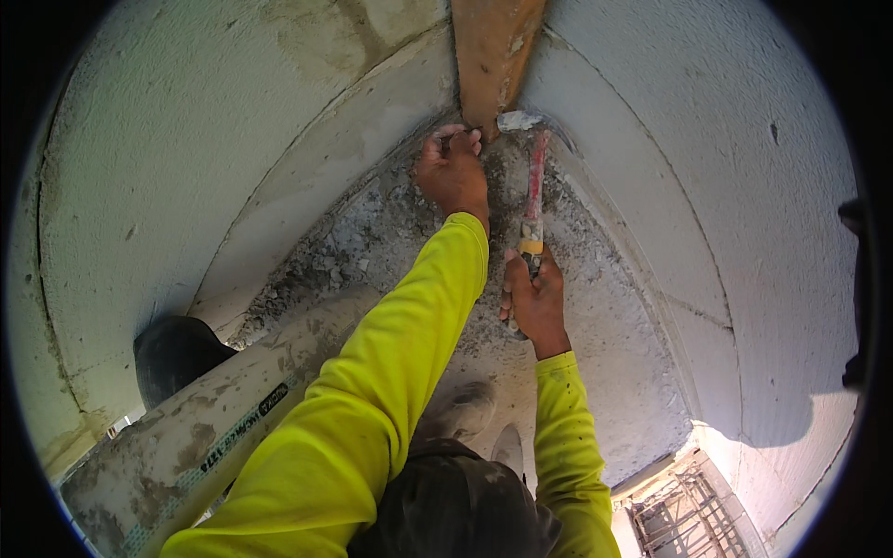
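My right hand [537, 302] is wrapped round the lower handle of a claw hammer [535, 177]. The hammer has a worn red shaft with a yellow band, and its head is crusted with pale mortar. That head lies beside the bottom end of a brown wooden board [488, 65] standing in the corner between two walls. Close to the board's left side, my left hand [453, 175] has its fingers pinched together. Whatever they may hold is too small and too hidden to name.
Grey rendered walls [372, 130] [670, 139] meet behind the board. Rubble [330, 265] covers the ledge along the left wall. A thick mortar-stained pipe [177, 456] slants across the lower left, beside a dark rounded thing [181, 356]. Steel bars [684, 516] show far below, lower right.
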